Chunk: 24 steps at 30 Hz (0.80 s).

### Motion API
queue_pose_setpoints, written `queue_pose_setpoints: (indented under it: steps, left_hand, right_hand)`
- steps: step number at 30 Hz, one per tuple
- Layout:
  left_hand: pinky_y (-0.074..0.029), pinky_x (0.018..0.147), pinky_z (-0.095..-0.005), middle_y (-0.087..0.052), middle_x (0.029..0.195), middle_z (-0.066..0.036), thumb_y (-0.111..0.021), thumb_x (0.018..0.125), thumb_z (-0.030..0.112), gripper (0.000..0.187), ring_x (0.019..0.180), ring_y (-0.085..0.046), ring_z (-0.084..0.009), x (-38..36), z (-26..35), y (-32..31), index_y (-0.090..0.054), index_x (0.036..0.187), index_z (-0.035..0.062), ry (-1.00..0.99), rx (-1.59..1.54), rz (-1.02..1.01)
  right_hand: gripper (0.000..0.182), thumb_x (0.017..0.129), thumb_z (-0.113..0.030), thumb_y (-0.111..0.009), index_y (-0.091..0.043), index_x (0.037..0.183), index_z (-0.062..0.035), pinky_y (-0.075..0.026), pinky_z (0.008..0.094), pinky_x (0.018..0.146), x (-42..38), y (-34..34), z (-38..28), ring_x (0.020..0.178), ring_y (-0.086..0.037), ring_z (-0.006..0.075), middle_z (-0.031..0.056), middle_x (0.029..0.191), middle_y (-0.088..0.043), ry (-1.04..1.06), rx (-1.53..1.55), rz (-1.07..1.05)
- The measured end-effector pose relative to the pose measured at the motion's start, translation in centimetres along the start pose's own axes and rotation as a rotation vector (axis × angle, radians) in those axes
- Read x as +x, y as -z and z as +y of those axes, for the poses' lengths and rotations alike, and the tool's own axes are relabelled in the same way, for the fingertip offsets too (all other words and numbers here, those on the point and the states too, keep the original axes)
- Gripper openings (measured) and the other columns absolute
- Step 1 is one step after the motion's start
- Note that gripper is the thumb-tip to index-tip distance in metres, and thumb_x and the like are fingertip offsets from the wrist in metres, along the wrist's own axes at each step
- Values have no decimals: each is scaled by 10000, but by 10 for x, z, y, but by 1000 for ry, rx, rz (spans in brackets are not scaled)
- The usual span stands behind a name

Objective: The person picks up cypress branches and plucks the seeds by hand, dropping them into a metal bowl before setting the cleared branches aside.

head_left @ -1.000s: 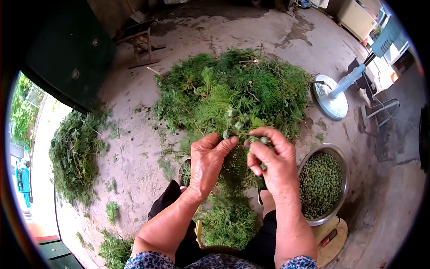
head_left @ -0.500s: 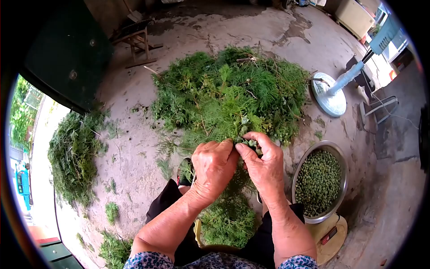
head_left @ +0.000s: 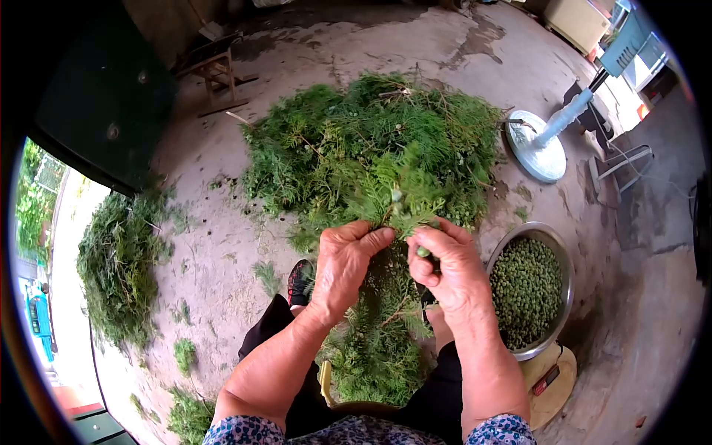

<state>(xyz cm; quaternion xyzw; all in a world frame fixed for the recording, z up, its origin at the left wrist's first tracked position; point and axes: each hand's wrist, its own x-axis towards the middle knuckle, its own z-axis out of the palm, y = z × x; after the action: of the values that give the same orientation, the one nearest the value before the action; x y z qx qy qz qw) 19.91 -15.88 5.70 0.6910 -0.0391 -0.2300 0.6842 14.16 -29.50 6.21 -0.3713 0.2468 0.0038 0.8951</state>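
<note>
My left hand point(head_left: 340, 263) pinches the stem of an evergreen sprig point(head_left: 400, 194) with flat, feathery foliage, thumb pointing right. Close beside it, my right hand point(head_left: 456, 271) has its fingers curled around small green cones point(head_left: 423, 252), one showing between thumb and fingers. Its fingertips overlap the sprig's lower foliage in this view. Between my knees lie more cut sprigs point(head_left: 371, 367) in a container with a yellow edge. To the right stands a metal basin point(head_left: 569, 285) holding a mass of similar green cones point(head_left: 526, 293).
A large heap of evergreen branches point(head_left: 319, 141) spreads over the concrete floor ahead. Another branch pile point(head_left: 119, 271) lies at left. A fan's round base point(head_left: 545, 159) stands right of the heap. A red phone point(head_left: 546, 380) rests on a round stool point(head_left: 556, 400) near the basin.
My hands have drawn slightly apart. The right hand has turned and curled its fingers around cones at the sprig, while the left keeps its pinch on the stem. The view has shifted slightly.
</note>
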Motion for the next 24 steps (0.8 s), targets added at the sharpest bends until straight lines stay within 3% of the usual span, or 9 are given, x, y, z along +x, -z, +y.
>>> queue_pose_setpoints:
  steps: [2,4,6,12,16,18,19,22,24]
  left_hand:
    - [-289,435,-236,-439,547,76,-646,812,156,275,512,-341,-20,3,-5,0,-523,601,30,18,-68,-13]
    - [-286,434,-234,-423,541,75,-650,812,162,306,507,-335,-21,4,-5,-5,-497,572,51,60,-170,-24]
    - [-277,431,-225,-389,536,88,-664,806,169,367,501,-320,-18,7,-10,-8,-428,531,106,132,-297,-57]
    - [-258,474,-222,-378,571,86,-608,852,315,367,550,-291,-28,9,-26,-23,-479,619,62,-68,-136,-92]
    - [-363,757,-254,-561,823,-4,-539,806,569,578,776,-456,-94,7,-24,-21,-582,949,10,-2,-6,-310]
    - [-344,626,-251,-448,758,-10,-546,790,589,596,732,-381,-93,7,-29,-28,-486,857,0,-109,-105,-344]
    - [-356,639,-256,-490,806,-34,-633,767,508,557,771,-401,-90,6,-28,-29,-486,887,-16,-73,-175,-385]
    - [-373,622,-238,-533,808,-40,-694,767,354,421,757,-439,-81,1,-23,-38,-504,890,-2,-67,-238,-293]
    - [-397,575,-229,-563,755,-21,-660,798,138,181,682,-476,-70,5,-31,-33,-538,841,12,19,-206,-213]
  right_hand:
    - [63,766,-71,-639,-596,805,-47,-333,176,335,0,17,-9,452,-488,79,51,656,-572,20,-8,-64]
    - [100,750,-66,-658,-589,818,-39,-326,180,343,-4,30,-20,466,-474,98,68,698,-573,110,52,160]
    - [103,765,-61,-638,-566,832,-30,-317,200,360,-2,51,-29,482,-468,119,84,736,-563,198,113,158]
    - [53,801,-71,-607,-578,843,-61,-324,175,363,-30,43,-32,474,-481,64,4,643,-531,171,-214,-9]
    - [105,787,-55,-615,-590,889,-44,-405,202,422,-30,31,-19,500,-517,77,4,655,-563,205,-593,50]
    - [159,749,-47,-636,-575,891,-13,-440,249,478,-26,28,-7,551,-556,130,59,695,-594,458,-973,152]
    - [190,712,-34,-650,-568,879,4,-446,285,505,-21,30,-2,592,-575,163,111,723,-604,747,-1108,142]
    - [181,707,-18,-643,-570,872,1,-442,285,501,-22,25,0,600,-571,163,134,724,-601,744,-1178,233]
    - [140,747,-49,-630,-582,873,-12,-426,251,475,-18,29,2,536,-541,100,54,666,-595,698,-1159,222]
